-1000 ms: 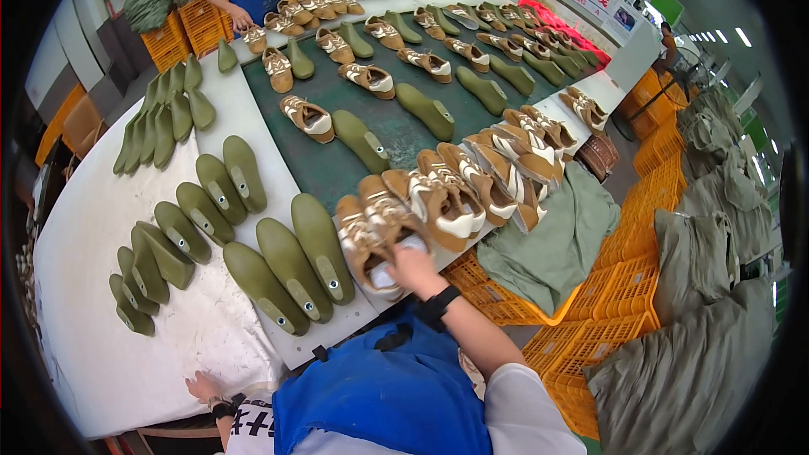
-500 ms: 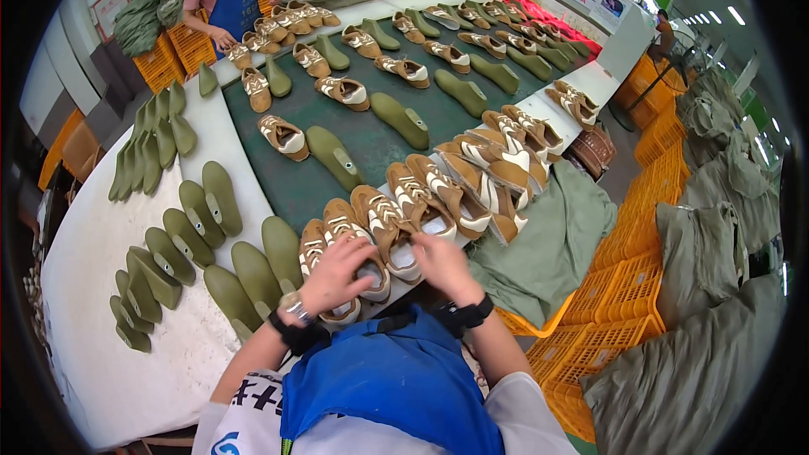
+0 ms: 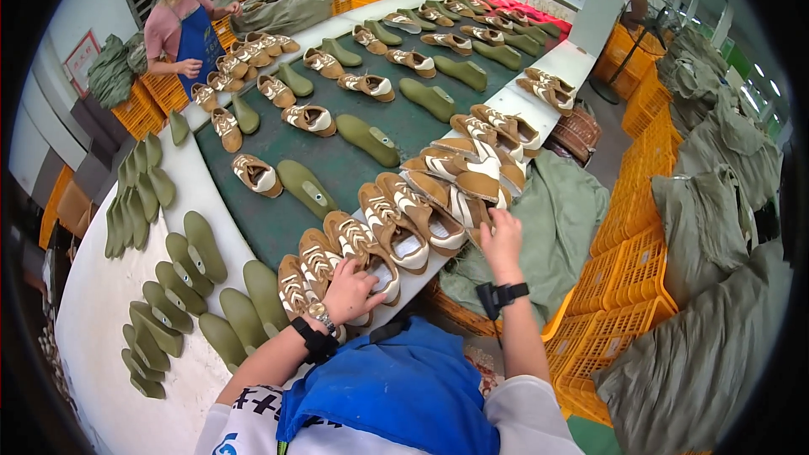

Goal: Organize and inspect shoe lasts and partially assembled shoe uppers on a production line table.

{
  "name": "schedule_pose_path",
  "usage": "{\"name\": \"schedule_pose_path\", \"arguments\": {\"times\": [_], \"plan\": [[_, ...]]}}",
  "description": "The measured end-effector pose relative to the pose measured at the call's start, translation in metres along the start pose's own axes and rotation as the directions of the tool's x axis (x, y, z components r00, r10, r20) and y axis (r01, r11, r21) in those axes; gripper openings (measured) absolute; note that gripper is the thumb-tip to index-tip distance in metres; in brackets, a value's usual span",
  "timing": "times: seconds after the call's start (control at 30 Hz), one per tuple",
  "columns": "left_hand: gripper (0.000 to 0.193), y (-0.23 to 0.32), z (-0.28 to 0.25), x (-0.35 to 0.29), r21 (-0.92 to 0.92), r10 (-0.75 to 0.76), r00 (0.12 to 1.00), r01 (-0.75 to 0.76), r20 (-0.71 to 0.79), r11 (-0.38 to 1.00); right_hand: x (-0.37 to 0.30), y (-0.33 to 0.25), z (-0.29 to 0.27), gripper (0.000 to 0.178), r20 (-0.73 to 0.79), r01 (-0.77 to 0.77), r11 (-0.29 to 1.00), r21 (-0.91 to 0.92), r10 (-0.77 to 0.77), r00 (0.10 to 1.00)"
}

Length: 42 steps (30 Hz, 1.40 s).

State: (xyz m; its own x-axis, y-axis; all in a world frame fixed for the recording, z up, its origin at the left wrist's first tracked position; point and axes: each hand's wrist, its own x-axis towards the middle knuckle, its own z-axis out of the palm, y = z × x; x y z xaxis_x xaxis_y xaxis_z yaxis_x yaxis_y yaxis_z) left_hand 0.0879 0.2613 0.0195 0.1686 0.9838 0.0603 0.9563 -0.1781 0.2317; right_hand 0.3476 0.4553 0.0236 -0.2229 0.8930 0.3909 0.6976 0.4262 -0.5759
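Observation:
Brown suede sneakers with white stripes and laces stand in a slanting row along the near table edge. My left hand (image 3: 350, 293) rests with its fingers spread on the heel end of a sneaker (image 3: 358, 240) in that row. At the row's right end, more sneakers (image 3: 459, 170) lie piled on one another, some on their sides. My right hand (image 3: 503, 244) is at the pile's near edge, thumb and fingers around the end of a low sneaker (image 3: 468, 209). Its fingertips are partly hidden.
Green shoe lasts (image 3: 181, 286) stand on the white table at left. A dark green conveyor (image 3: 253, 232) carries sneakers and lasts. Green cloth (image 3: 548, 219) hangs at the near right, beside orange crates (image 3: 624, 286). A person in a blue apron (image 3: 195, 38) stands at the far left.
My right hand has left the opening of a sneaker in the row and moved right to the pile. My left hand stays at the row. The co-worker's hand has lifted off the far sneakers.

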Motion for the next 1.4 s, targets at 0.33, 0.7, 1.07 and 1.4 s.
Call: {"name": "schedule_pose_path", "arguments": {"times": [0.33,0.7,1.07,1.4], "plan": [[0.054,0.013,0.007,0.043,0.035,0.213,0.976,-0.212,-0.041,0.977,0.032,0.003,-0.011,0.030,0.241,0.014,0.999,0.032,-0.021,0.970],[0.069,0.014,-0.054,0.090,-0.085,0.125,0.947,-0.156,-0.297,0.984,-0.039,-0.096,0.023,0.011,0.265,0.529,0.848,-0.037,-0.502,0.823],[0.058,-0.009,-0.022,0.085,-0.160,0.050,0.998,-0.054,-0.030,0.986,0.066,-0.004,0.042,0.055,0.270,0.076,0.996,-0.056,-0.058,0.961],[0.056,-0.011,-0.024,0.082,-0.214,-0.026,0.998,0.037,0.053,0.976,0.089,0.025,0.001,0.042,0.685,-0.100,0.978,0.181,-0.053,0.726]]}}
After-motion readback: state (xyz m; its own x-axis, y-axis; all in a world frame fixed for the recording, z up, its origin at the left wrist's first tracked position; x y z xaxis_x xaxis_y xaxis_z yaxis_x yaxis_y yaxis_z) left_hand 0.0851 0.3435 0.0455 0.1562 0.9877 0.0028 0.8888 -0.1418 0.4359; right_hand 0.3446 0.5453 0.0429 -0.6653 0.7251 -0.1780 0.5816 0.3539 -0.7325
